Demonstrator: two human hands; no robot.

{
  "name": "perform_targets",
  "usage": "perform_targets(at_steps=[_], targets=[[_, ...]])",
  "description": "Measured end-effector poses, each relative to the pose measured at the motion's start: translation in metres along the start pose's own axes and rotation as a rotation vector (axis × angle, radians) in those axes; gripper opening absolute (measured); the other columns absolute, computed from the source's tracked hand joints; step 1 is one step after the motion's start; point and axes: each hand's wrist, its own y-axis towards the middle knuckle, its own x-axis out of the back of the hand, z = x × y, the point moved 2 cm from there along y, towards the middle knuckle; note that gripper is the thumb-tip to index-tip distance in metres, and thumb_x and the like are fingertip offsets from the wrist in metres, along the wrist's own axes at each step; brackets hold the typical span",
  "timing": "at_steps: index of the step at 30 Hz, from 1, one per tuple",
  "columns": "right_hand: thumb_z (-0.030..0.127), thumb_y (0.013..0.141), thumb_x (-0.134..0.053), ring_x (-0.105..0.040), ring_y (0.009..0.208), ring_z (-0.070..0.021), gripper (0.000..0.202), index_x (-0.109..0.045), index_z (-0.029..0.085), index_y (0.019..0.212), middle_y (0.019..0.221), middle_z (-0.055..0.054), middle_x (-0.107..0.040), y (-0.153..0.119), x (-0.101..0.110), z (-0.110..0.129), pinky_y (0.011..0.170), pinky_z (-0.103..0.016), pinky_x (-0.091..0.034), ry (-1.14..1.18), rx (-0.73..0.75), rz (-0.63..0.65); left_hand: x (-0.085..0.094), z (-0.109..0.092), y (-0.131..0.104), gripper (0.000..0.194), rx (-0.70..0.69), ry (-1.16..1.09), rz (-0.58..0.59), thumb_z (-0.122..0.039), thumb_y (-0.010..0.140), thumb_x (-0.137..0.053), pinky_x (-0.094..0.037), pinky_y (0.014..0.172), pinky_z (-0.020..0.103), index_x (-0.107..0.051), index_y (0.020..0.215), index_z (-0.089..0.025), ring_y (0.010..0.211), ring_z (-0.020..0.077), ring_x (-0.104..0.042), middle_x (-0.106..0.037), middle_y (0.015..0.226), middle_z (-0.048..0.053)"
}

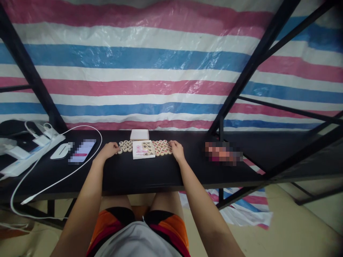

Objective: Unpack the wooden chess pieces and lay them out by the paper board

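In the head view, a shallow white box (136, 156) with a pink-marked inside lies on the black table, with several black-marked Chinese chess pieces (148, 147) in its right part. Left of it, more black-marked pieces (125, 146) sit in rows; to its right are rows of red-marked pieces (161, 147). My left hand (109, 150) is closed, fingertips on a piece at the outer end of the left group. At the outer end of the red group, my right hand (177, 150) has its fingers curled onto a piece. Both fingertip contacts are small and partly hidden.
Behind the box sits its white lid (139, 135). A phone (82, 151), a white device (60, 151), a power strip (32, 153) and a looping white cable (100, 134) occupy the left. A blurred-out item (222, 153) lies right. Black frame bars (241, 76) slant up beside striped sheeting.
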Motion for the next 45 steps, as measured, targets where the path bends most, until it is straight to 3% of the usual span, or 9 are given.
perform_targets(at_steps=[9, 16, 19, 22, 25, 29, 37, 45], targets=[[0.051, 0.08, -0.042, -0.062, 0.083, -0.02, 0.04, -0.067, 0.02, 0.083, 0.089, -0.004, -0.07, 0.0, 0.0, 0.0, 0.074, -0.03, -0.047, 0.011, 0.0, 0.009, -0.002, -0.007, -0.002, 0.015, 0.004, -0.001, -0.064, -0.023, 0.077, -0.05, -0.042, 0.062, 0.023, -0.061, 0.086, -0.02, 0.065, 0.0169, -0.063, -0.066, 0.06, -0.001], [0.051, 0.081, -0.042, -0.062, 0.082, -0.0187, 0.039, -0.067, 0.021, 0.084, 0.089, -0.004, -0.07, 0.001, -0.001, -0.003, 0.073, -0.028, -0.047, 0.018, -0.006, 0.007, -0.003, -0.002, 0.001, 0.028, -0.015, 0.008, -0.076, -0.027, 0.077, -0.048, -0.044, 0.067, 0.025, -0.061, 0.102, -0.019, 0.068, 0.0187, -0.064, -0.065, 0.062, 0.0], [0.051, 0.08, -0.041, -0.062, 0.081, -0.0188, 0.041, -0.067, 0.02, 0.084, 0.088, -0.004, -0.07, 0.001, -0.001, -0.003, 0.072, -0.028, -0.047, 0.015, -0.004, 0.008, -0.001, 0.003, 0.004, 0.037, -0.104, 0.008, -0.122, -0.028, 0.075, -0.05, -0.046, 0.077, 0.028, -0.06, 0.109, -0.018, 0.079, 0.0199, -0.063, -0.067, 0.079, 0.004], [0.052, 0.08, -0.042, -0.062, 0.081, -0.019, 0.042, -0.067, 0.019, 0.084, 0.088, -0.004, -0.07, 0.001, -0.002, -0.003, 0.071, -0.028, -0.047, 0.024, -0.01, 0.008, 0.0, 0.007, 0.006, 0.043, -0.244, 0.03, -0.233, -0.029, 0.073, -0.051, -0.041, 0.095, 0.035, -0.061, 0.114, -0.018, 0.105, 0.023, -0.056, -0.062, 0.107, 0.008], [0.052, 0.08, -0.042, -0.062, 0.08, -0.0189, 0.041, -0.067, 0.019, 0.084, 0.088, -0.004, -0.07, 0.001, -0.002, -0.004, 0.071, -0.028, -0.047, 0.029, -0.012, 0.007, -0.008, 0.01, 0.01, 0.045, -0.302, 0.031, -0.177, -0.034, 0.074, -0.051, -0.035, 0.103, 0.04, -0.062, 0.115, -0.02, 0.116, 0.0252, -0.049, -0.057, 0.121, 0.009], [0.052, 0.08, -0.042, -0.062, 0.082, -0.0193, 0.041, -0.067, 0.02, 0.084, 0.088, -0.005, -0.07, 0.002, -0.002, -0.005, 0.073, -0.028, -0.048, 0.032, -0.005, 0.01, -0.017, 0.01, 0.012, 0.042, -0.304, 0.021, -0.095, -0.038, 0.077, -0.05, -0.034, 0.105, 0.038, -0.065, 0.11, -0.019, 0.115, 0.0248, -0.051, -0.058, 0.122, 0.01], [0.051, 0.081, -0.043, -0.063, 0.084, -0.0192, 0.039, -0.067, 0.02, 0.084, 0.089, -0.004, -0.07, 0.002, -0.001, -0.003, 0.075, -0.029, -0.048, 0.043, 0.001, 0.009, -0.016, 0.008, 0.012, 0.039, -0.316, 0.029, -0.123, -0.039, 0.078, -0.05, -0.037, 0.102, 0.035, -0.066, 0.106, -0.018, 0.108, 0.0243, -0.056, -0.061, 0.114, 0.01], [0.051, 0.08, -0.042, -0.062, 0.081, -0.0196, 0.039, -0.067, 0.021, 0.082, 0.087, -0.004, -0.07, 0.001, 0.0, -0.001, 0.073, -0.029, -0.047, 0.009, -0.002, 0.009, -0.024, 0.018, 0.019, 0.05, -0.22, 0.112, -0.168, -0.043, 0.081, -0.047, -0.03, 0.107, 0.039, -0.056, 0.123, -0.017, 0.127, 0.0272, -0.038, -0.046, 0.129, 0.013]])
